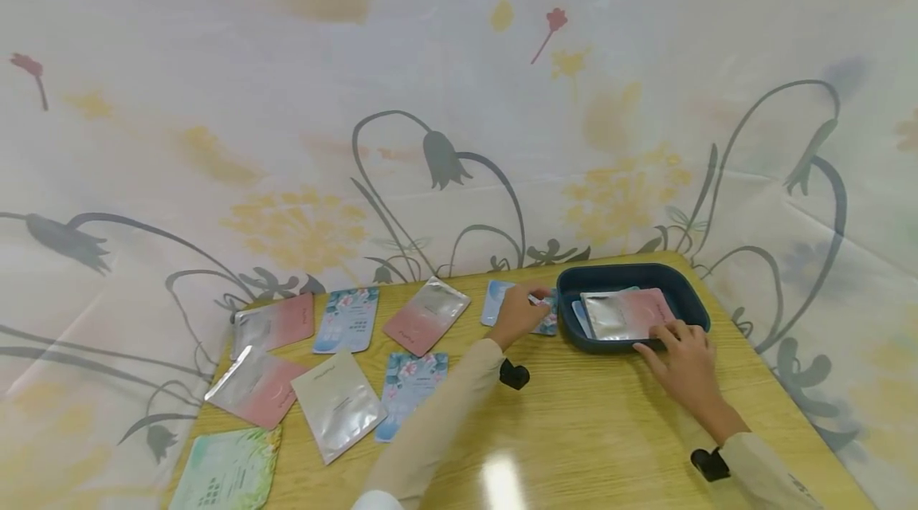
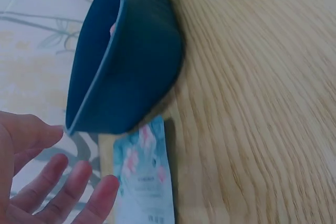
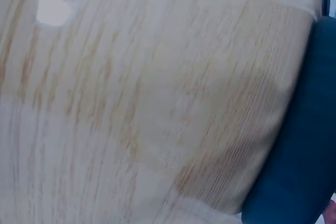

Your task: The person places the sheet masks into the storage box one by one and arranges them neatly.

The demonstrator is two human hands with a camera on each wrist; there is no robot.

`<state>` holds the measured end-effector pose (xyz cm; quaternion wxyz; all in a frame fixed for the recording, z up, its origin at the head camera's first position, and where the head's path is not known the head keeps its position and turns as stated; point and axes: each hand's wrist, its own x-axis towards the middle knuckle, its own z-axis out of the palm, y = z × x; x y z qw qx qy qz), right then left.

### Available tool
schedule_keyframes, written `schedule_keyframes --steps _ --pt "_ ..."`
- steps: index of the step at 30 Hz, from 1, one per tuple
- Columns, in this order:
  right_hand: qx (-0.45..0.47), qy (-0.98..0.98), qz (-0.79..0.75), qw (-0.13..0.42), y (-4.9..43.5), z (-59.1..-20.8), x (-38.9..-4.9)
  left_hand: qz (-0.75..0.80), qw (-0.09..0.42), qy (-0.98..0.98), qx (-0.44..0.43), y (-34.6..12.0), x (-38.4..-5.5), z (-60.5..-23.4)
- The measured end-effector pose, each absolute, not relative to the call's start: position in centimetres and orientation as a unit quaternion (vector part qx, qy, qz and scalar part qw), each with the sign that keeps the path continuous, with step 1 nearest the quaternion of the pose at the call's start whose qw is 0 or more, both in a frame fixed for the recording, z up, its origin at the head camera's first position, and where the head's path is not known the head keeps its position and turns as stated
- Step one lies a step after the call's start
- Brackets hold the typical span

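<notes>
The blue packet [image 1: 493,304] beside the tray [image 1: 622,347] is partly covered by the left hand [image 1: 516,314]; the green packet [image 1: 228,464] is cut off by the head view's bottom edge. Its lettering [image 1: 212,492] cannot be read.

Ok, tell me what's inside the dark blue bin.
In the bin, a silver-and-pink packet lies on top; blue edges show from beneath it. That packet hides the rest; how many lie below is unclear.
</notes>
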<state>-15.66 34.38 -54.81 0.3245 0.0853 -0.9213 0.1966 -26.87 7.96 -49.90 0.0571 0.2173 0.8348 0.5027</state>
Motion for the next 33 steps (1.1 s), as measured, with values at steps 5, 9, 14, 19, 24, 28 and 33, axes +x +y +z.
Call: schedule_keyframes --steps 5,9,14,19,24,28,33 --pt "0.08 -0.923 0.203 0.318 34.4 -54.9 -15.7 0.5 0.04 0.841 0.201 6.1 -27.1 -50.3" --pt "0.076 -0.924 0.208 0.312 34.4 -55.0 -15.6 0.502 0.043 0.843 0.187 5.0 -27.2 -50.7" --pt "0.077 -0.923 0.212 0.31 34.4 -55.0 -15.7 0.508 0.055 0.844 0.164 3.9 -27.4 -51.0" --pt "0.079 -0.922 0.211 0.313 34.3 -55.0 -15.7 0.523 0.05 0.84 0.138 2.9 -27.6 -51.3" --pt "0.081 -0.92 0.211 0.319 34.4 -55.0 -15.6 0.532 0.041 0.839 0.107 2.2 -27.9 -51.4" --pt "0.085 -0.919 0.21 0.323 34.3 -55.1 -15.7 0.533 0.041 0.841 0.083 1.7 -28.0 -51.5" --pt "0.088 -0.919 0.211 0.322 34.3 -55.2 -15.7 0.538 0.048 0.839 0.056 1.2 -28.2 -51.9"
